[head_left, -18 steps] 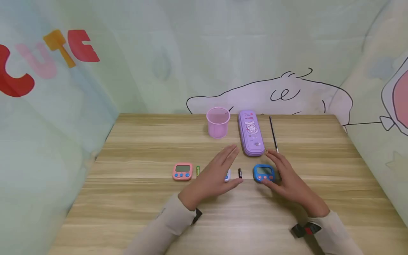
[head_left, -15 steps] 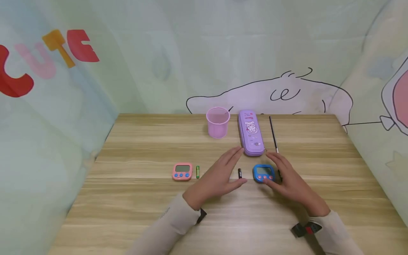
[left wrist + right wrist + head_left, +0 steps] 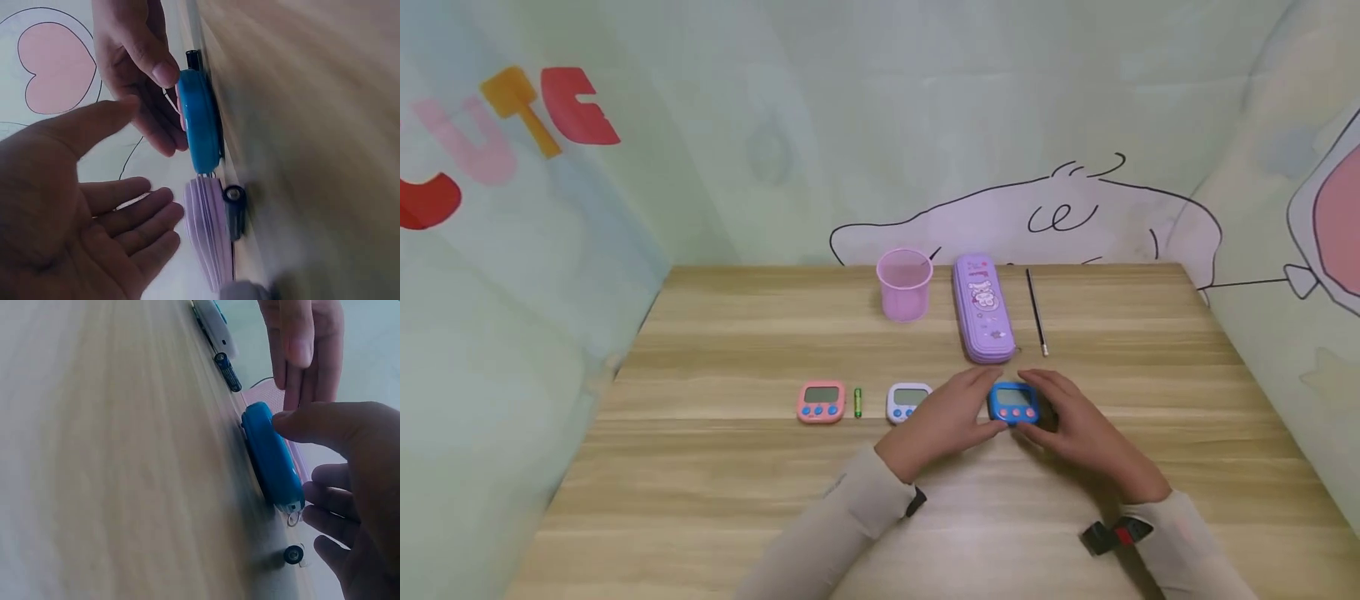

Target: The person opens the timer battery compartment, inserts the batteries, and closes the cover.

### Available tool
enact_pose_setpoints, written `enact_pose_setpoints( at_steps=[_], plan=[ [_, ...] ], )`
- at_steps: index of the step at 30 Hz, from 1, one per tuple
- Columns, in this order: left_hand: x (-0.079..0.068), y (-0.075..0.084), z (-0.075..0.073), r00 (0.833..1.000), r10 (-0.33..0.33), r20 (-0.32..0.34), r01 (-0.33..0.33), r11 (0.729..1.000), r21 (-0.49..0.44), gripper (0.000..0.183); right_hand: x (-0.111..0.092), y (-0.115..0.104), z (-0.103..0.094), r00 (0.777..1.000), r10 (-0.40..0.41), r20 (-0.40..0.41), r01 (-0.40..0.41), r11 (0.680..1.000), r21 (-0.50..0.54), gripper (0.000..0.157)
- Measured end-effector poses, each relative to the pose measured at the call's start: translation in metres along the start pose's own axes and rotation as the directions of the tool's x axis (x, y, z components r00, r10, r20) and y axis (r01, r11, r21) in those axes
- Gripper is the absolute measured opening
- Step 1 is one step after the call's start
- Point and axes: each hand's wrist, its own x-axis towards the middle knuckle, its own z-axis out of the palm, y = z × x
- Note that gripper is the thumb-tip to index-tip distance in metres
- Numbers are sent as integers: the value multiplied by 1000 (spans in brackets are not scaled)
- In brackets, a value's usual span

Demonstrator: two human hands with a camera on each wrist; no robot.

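Note:
A blue timer (image 3: 1014, 403) with a grey screen and pink buttons lies on the table between my two hands. My left hand (image 3: 943, 421) hovers at its left side, fingers extended and apart from it in the left wrist view. My right hand (image 3: 1082, 429) curves loosely around its right side; the thumb (image 3: 312, 422) reaches its near edge, and whether it touches is unclear. Black batteries lie on either side of the timer: one battery (image 3: 227, 372) on the left, another battery (image 3: 294, 554) on the right. Both are hidden by the hands in the head view. A white timer (image 3: 907, 400) is partly covered by my left hand.
On the left lie a pink timer (image 3: 821, 402) and a green battery (image 3: 858, 403). Further back stand a pink cup (image 3: 905, 292), a purple pencil case (image 3: 984, 310) and a thin black brush or pencil (image 3: 1036, 308). A printed cloth (image 3: 760, 125) hangs behind the table.
My left hand has moved right, over the black battery and up to the blue timer, uncovering part of the white timer. The right hand stays by the blue timer. The head view has shifted slightly.

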Motion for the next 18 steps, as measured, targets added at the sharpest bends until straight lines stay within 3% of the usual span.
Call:
enact_pose_setpoints(
  at_steps=[7, 18],
  plan=[
    [11, 4, 5, 992, -105, 68, 104, 994, 24, 70, 1, 0, 3, 1000, 18, 15, -18, 1000, -4, 70],
    [13, 3, 10, 995, -66, 81, 59, 995, 80, 56, -1, 2, 2, 996, 81, 32, -80, 997, -15, 70]
  ],
)
